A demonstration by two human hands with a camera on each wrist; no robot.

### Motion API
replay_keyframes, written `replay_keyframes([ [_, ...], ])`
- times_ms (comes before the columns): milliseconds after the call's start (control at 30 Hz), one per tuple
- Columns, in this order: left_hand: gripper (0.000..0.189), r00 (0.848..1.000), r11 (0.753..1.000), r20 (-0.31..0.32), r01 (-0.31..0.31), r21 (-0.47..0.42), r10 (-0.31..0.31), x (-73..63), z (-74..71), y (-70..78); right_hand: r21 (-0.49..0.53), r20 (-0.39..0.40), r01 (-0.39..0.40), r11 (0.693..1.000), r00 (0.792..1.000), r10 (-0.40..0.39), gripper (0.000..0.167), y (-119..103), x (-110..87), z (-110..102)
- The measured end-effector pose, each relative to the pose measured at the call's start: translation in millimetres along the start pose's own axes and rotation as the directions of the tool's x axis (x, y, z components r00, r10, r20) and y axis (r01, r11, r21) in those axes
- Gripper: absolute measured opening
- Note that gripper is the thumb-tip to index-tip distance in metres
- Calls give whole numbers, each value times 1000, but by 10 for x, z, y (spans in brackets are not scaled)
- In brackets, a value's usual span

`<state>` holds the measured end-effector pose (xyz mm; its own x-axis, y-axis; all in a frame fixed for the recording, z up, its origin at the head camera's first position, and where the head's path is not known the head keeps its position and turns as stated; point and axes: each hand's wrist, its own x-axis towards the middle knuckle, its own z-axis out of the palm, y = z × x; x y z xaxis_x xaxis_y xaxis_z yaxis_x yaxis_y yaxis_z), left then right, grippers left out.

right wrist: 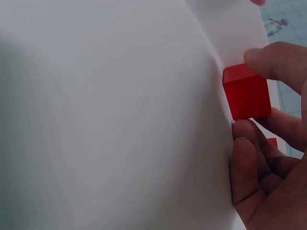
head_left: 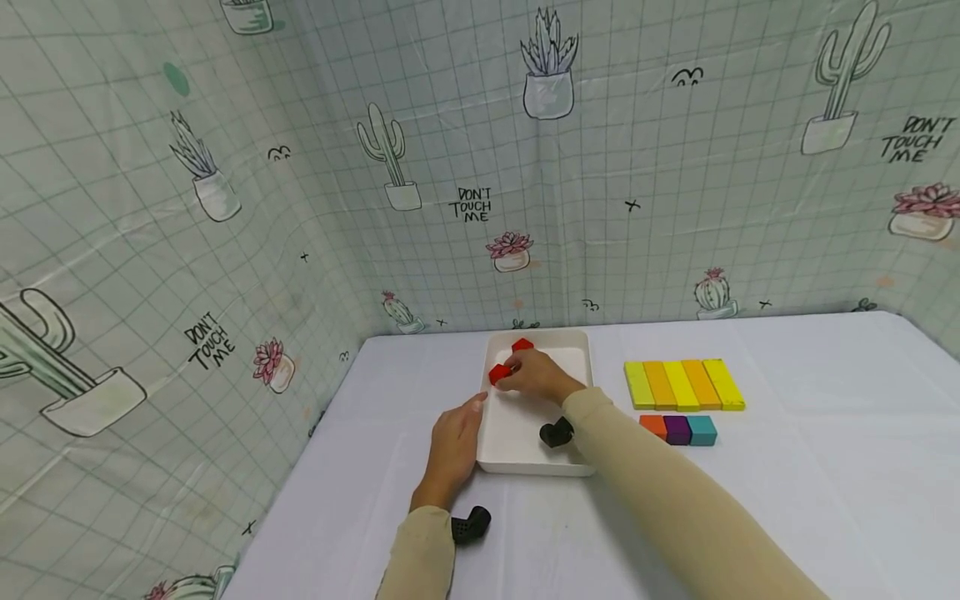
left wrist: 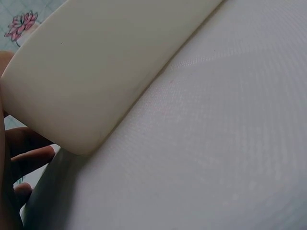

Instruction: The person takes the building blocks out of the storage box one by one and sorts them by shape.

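A red cube is pinched between the thumb and fingers of my right hand. It sits against the side wall of the shallow white tray, at the tray's left side in the head view. Farther back in the tray, a second red block shows just past the hand. Along the tray's left outer side lies my left hand, its fingers extended and a fingertip at the rim. In the left wrist view, its fingers reach past the tray's corner.
To the right of the tray, several yellow and orange slabs lie side by side. In front of them stand an orange cube, a purple cube and a teal cube. A patterned cloth hangs behind the white table.
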<state>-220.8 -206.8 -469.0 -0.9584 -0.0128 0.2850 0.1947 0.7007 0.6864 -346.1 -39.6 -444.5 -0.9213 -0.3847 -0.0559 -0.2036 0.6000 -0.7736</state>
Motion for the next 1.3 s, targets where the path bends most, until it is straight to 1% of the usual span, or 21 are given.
replay_keyframes([
  [100, 51, 1000, 1000, 3, 11, -5, -11, 6, -1, 13, -25, -14, 12, 1000, 1000, -12, 42, 7, 10, 8],
  [233, 52, 1000, 1000, 1, 13, -4, -13, 4, 1, 4, -42, -14, 31, 999, 999, -32, 38, 32, 16, -2],
  [367, 51, 1000, 1000, 2, 4, -12, -4, -7, 13, -3, -22, 6, 55, 998, 998, -55, 35, 41, -42, -104],
  [433, 50, 1000, 1000, -5, -16, -10, 16, -7, 26, -9, -9, 9, 57, 998, 998, -57, 35, 44, -95, -179],
  [567, 50, 999, 1000, -18, -29, -8, 28, -1, 25, -21, 100, 18, 20, 995, 1000, -22, 38, 23, -224, -319],
  [633, 49, 999, 1000, -20, -25, -10, 25, 3, 19, -24, 189, 21, 1, 982, 1000, -5, 37, 15, -289, -370],
  [700, 49, 1000, 1000, -20, -18, -16, 18, 1, 15, -23, 264, 19, 5, 965, 1000, -10, 36, 9, -347, -409],
  [767, 50, 1000, 1000, -21, -20, -19, 20, -1, 18, -23, 297, 5, 24, 955, 1000, -27, 35, 6, -415, -449],
  [833, 50, 1000, 999, -19, -21, -25, 20, -9, 10, -26, 320, -7, 44, 947, 999, -44, 36, -7, -484, -483],
  [967, 50, 1000, 999, -18, -20, -33, 19, -32, -1, -33, 344, -29, 55, 937, 998, -48, 40, -34, -639, -553],
  [1133, 52, 1000, 999, -16, 14, -52, -15, -49, 3, -10, 375, -49, 50, 926, 998, -34, 39, 11, -824, -652],
  [1200, 53, 1000, 998, -14, 21, -53, -21, -47, 7, -3, 376, -51, 42, 926, 998, -25, 39, 45, -897, -694],
  [1300, 52, 1000, 999, -13, 9, -45, -9, -34, 5, 4, 373, -47, 22, 928, 999, -5, 40, 116, -985, -762],
])
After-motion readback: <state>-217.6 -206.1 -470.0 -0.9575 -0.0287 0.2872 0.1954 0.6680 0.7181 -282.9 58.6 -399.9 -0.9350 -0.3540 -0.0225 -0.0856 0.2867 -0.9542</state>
